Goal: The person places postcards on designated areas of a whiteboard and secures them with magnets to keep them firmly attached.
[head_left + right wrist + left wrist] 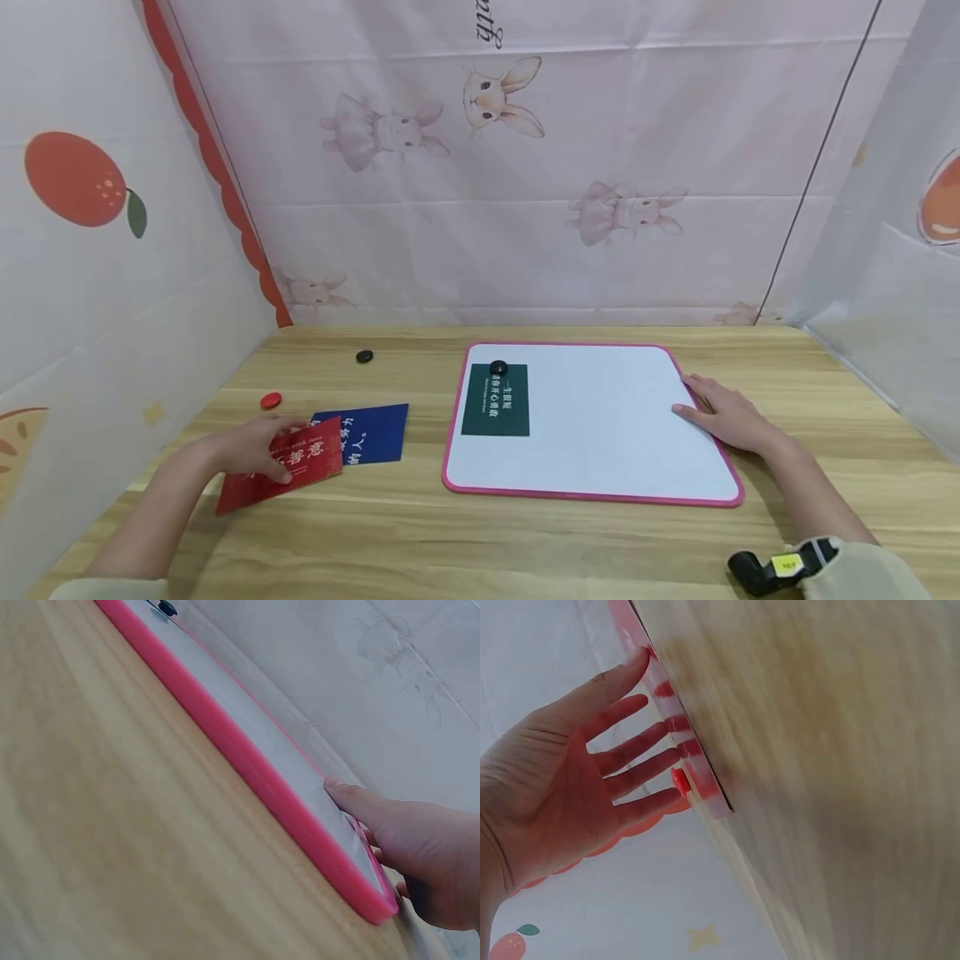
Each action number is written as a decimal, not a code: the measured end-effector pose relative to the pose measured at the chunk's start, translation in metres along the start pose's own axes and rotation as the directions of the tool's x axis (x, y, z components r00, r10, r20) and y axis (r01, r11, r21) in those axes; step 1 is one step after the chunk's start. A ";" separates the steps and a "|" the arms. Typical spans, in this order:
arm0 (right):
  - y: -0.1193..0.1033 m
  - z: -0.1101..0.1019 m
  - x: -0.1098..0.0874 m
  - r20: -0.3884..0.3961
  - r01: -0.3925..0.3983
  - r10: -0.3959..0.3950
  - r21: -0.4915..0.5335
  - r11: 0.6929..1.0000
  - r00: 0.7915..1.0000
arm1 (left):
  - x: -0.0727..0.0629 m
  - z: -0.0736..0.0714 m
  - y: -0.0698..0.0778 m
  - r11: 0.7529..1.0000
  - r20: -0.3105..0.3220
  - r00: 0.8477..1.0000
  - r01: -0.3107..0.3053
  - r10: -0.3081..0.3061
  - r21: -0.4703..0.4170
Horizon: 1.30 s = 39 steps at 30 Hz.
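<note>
My left hand point(251, 450) rests on a red card point(318, 458) with white writing, its fingers spread and nearly straight. In the left wrist view, the fingertips of the left hand point(592, 757) meet the card's glossy face point(697, 776). The red card overlaps a blue card point(378, 433). On the right, my right hand point(731, 417) grips the right edge of a pink-rimmed whiteboard point(600, 450). Its thumb lies on top, and the other fingers are partly hidden at the edge point(364, 840). A green card point(495, 421) lies on the board's left part under a round black magnet point(498, 367).
A red round magnet point(271, 401) lies on the wooden table point(465, 550) just beyond the left hand. Farther back is a black round piece point(364, 356). Printed cloth point(525, 267) rises behind the table and along both sides. A black device point(780, 567) sits by the right sleeve.
</note>
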State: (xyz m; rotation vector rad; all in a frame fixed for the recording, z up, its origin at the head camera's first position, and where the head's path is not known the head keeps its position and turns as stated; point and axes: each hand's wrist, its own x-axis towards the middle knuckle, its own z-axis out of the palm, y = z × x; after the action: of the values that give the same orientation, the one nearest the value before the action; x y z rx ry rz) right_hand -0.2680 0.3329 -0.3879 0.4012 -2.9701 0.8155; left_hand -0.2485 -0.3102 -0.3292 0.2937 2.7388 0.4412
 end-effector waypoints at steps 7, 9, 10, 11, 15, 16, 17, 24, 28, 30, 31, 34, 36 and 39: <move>0.000 0.000 0.001 -0.002 -0.001 0.001 -0.002 1.000 1.000 | 0.003 -0.002 -0.001 0.999 -0.040 0.999 -0.031 0.032 0.028; 0.001 -0.001 0.001 -0.003 0.000 0.000 -0.003 1.000 1.000 | 0.005 -0.004 -0.001 0.999 -0.046 0.998 -0.040 0.041 0.032; 0.002 -0.001 0.001 -0.003 0.001 -0.001 -0.004 1.000 1.000 | 0.006 -0.006 0.000 0.999 -0.044 0.998 -0.036 0.037 0.022; 0.002 -0.001 0.001 -0.003 0.000 0.000 -0.004 1.000 1.000 | 0.008 -0.008 0.001 1.000 -0.041 0.999 -0.027 0.027 0.006; 0.003 -0.002 0.001 -0.004 0.002 -0.002 -0.008 1.000 1.000 | 0.014 -0.017 0.000 0.997 -0.012 1.000 -0.007 0.007 -0.073; 0.003 -0.002 0.001 -0.004 0.001 -0.001 -0.008 1.000 1.000 | 0.016 -0.018 -0.001 0.995 0.003 1.000 -0.010 0.011 -0.098; 0.003 -0.002 0.000 -0.003 0.001 -0.001 -0.008 1.000 1.000 | 0.017 -0.020 -0.003 0.994 0.013 1.000 -0.021 0.023 -0.109; 0.001 -0.001 0.000 -0.002 0.003 -0.003 -0.001 1.000 1.000 | 0.020 -0.027 -0.018 0.963 0.134 0.991 0.043 -0.007 -0.265; 0.001 0.000 0.000 -0.003 0.001 -0.001 -0.002 1.000 1.000 | 0.019 -0.029 -0.025 0.939 0.187 0.981 0.106 -0.045 -0.327; 0.001 0.000 0.000 -0.001 -0.001 0.001 -0.004 1.000 1.000 | 0.018 -0.030 -0.028 0.926 0.195 0.979 0.123 -0.055 -0.358; 0.001 0.000 0.000 0.000 -0.002 0.002 -0.004 1.000 1.000 | 0.018 -0.029 -0.029 0.916 0.197 0.979 0.131 -0.059 -0.380; 0.001 0.000 0.000 0.000 -0.003 0.003 -0.004 1.000 1.000 | 0.018 -0.028 -0.030 0.890 0.192 0.980 0.134 -0.054 -0.436; 0.001 0.000 0.001 0.000 -0.004 0.004 -0.004 1.000 1.000 | 0.017 -0.027 -0.030 0.877 0.185 0.982 0.124 -0.041 -0.464; 0.000 0.001 0.001 -0.001 -0.003 0.003 -0.006 1.000 1.000 | 0.016 -0.026 -0.028 0.863 0.159 0.987 0.099 -0.022 -0.496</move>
State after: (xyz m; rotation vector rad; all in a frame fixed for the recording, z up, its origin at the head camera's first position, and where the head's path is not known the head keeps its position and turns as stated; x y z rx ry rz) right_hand -0.2686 0.3326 -0.3884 0.3955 -2.9726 0.8067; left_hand -0.2771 -0.3386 -0.3209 0.0956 2.3692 1.0446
